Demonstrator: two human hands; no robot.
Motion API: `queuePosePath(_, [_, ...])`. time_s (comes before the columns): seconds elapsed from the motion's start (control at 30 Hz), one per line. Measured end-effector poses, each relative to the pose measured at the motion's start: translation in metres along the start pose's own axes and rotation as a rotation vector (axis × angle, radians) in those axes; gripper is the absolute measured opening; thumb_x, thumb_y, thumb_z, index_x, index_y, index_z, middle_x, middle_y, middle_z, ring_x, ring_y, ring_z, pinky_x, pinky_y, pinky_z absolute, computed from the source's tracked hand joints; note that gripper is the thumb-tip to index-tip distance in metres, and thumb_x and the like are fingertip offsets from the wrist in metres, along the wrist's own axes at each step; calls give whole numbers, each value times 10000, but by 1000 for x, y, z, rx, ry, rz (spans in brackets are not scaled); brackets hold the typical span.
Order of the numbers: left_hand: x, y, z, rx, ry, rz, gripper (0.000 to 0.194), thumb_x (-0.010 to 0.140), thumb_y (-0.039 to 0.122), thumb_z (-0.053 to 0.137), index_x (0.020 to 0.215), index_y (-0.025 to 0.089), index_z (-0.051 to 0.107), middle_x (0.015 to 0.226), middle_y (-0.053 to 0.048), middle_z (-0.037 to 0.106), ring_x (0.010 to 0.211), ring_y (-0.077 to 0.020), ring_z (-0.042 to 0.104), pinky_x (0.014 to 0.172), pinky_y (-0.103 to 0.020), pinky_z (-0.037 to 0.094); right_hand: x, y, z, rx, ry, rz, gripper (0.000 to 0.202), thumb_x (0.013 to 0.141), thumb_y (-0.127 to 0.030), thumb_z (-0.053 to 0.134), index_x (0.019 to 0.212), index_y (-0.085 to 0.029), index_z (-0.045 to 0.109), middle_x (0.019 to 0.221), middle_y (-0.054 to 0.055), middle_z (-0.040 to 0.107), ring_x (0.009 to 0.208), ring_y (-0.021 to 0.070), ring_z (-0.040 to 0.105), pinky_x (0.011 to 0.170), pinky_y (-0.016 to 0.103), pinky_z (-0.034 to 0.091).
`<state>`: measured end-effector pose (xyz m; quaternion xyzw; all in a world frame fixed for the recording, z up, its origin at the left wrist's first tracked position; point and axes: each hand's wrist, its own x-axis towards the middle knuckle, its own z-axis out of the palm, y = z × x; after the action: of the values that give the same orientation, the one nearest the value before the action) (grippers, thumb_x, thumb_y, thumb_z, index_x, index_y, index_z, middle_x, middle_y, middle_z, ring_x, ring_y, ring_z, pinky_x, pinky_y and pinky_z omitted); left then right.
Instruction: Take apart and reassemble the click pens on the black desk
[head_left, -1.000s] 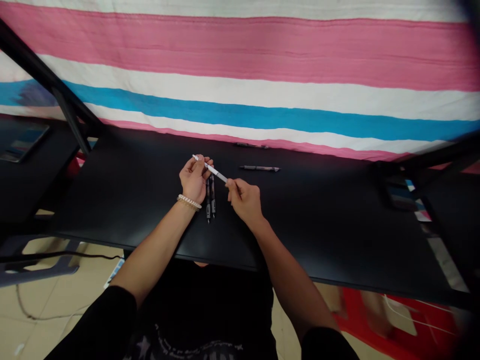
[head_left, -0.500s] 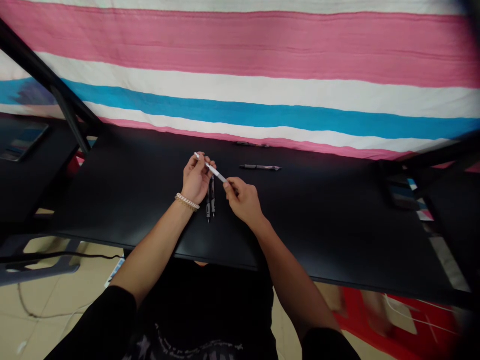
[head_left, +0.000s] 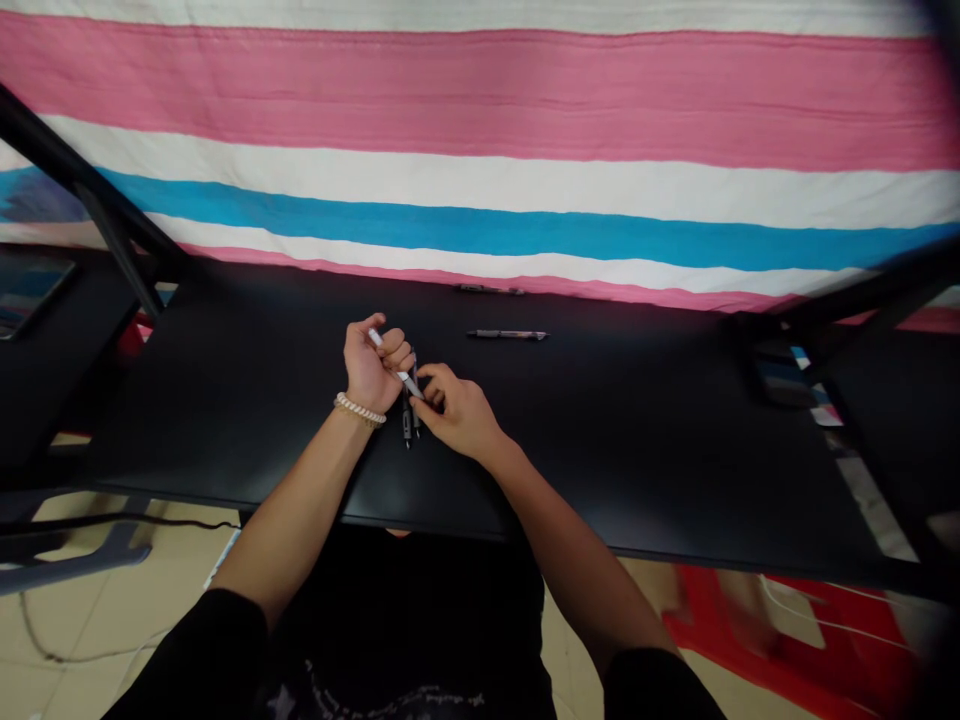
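A white pen (head_left: pixel 409 383) with a grey lower end slants across the palm of my left hand (head_left: pixel 372 368), whose fingers are curled round its middle. The pen's white upper end sticks out beside my left thumb. At the grey end, my right hand (head_left: pixel 461 412) has thumb and fingers closed in on the tip, which is partly hidden. Beneath the hands, two dark pens (head_left: pixel 407 425) lie side by side on the black table (head_left: pixel 637 440), points toward me, their far ends partly covered.
A dark clear-barrelled pen (head_left: pixel 508 335) lies crosswise beyond my right hand, and another pen (head_left: pixel 489 289) lies near the table's back edge. A striped cloth (head_left: pixel 480 180) hangs behind the table. Black metal frame bars (head_left: pixel 112 230) stand at both sides. A red stool (head_left: pixel 795 640) is below right.
My left fingers have curled round the white pen, which has slid down through the hand. My right hand has moved left and slightly down, closer to my left hand. The view has shifted slightly.
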<state>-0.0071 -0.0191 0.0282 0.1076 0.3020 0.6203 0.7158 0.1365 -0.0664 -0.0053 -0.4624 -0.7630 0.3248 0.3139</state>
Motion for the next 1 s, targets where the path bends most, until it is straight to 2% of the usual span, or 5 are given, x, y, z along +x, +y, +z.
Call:
queuePosePath(0.17, [2, -14, -5, 274, -169, -10, 591, 890, 728, 398, 1068, 203, 602, 846, -85, 701, 802, -202, 677, 730, -320, 501, -1, -4, -1, 58, -23, -71, 247, 847, -166, 540, 1073, -200, 634, 609, -69, 539, 513, 86, 498, 571, 208, 394])
queuePosePath(0.33, [12, -26, -16, 486, -220, 124, 709, 833, 773, 467, 1236, 204, 594, 1328, -136, 626, 1297, -303, 530, 1072, -412, 362, 2, -3, -3, 117, 180, 105, 111, 821, -265, 613, 893, -192, 655, 568, -49, 595, 482, 100, 541, 558, 221, 442])
queuePosePath(0.47, [14, -20, -18, 456, -140, 330, 531, 866, 672, 511, 1125, 234, 664, 1230, -103, 664, 1125, -249, 622, 945, -366, 430, 5, 0, -10, 70, 369, 297, 246, 870, -427, 613, 897, -185, 648, 602, 7, 680, 551, 158, 644, 635, 278, 502])
queuePosePath(0.7, [17, -8, -19, 196, 101, 381, 326, 842, 489, 585, 821, 173, 661, 823, -49, 598, 663, -114, 558, 613, -253, 414, 7, 14, -19, -216, 375, 459, 360, 922, -460, 541, 1096, -163, 645, 729, 61, 728, 749, 263, 701, 752, 376, 490])
queuePosePath(1.0, [30, -7, -23, 273, 307, 688, 350, 765, 405, 679, 636, 196, 430, 568, 71, 326, 445, -57, 262, 430, -220, 171, 23, 39, -30, -353, 541, 65, 241, 936, -283, 466, 1029, -163, 653, 1032, 125, 705, 1013, 271, 610, 979, 436, 456])
